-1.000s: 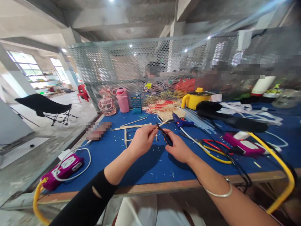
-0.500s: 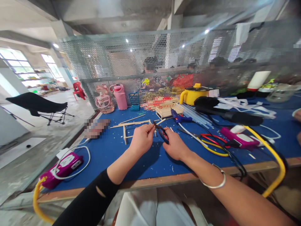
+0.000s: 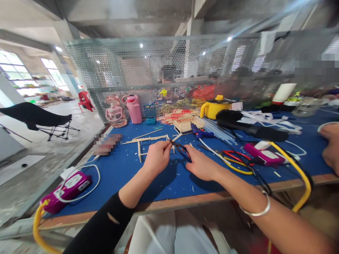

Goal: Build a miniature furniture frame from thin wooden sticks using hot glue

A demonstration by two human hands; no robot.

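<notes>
My left hand [image 3: 158, 156] is closed in a pinch, its fingertips at the jaws of the pliers. A thin pale wooden stick [image 3: 177, 137] juts out past those jaws from the pinch; its other end is hidden by my fingers. Dark-handled pliers [image 3: 182, 149] with some red inside the grips are held in my right hand [image 3: 201, 162], jaws pointing to the left hand. Behind my left hand, a small frame of wooden sticks [image 3: 139, 150] stands on the blue table top [image 3: 116, 187], partly covered by that hand.
Loose sticks [image 3: 143, 135] lie behind the frame. Further back are a small slatted wooden piece [image 3: 182, 127], a glue gun [image 3: 200, 132], clear glue sticks [image 3: 219, 130] and a yellow pot [image 3: 215, 108]. Power strips [image 3: 70, 188] sit left and right. Another person's hand [image 3: 331, 144] rests at the right edge.
My right hand has shifted slightly right and its grip on the pliers looks looser. The left hand keeps its pinch. More of the other person's hand shows at the right.
</notes>
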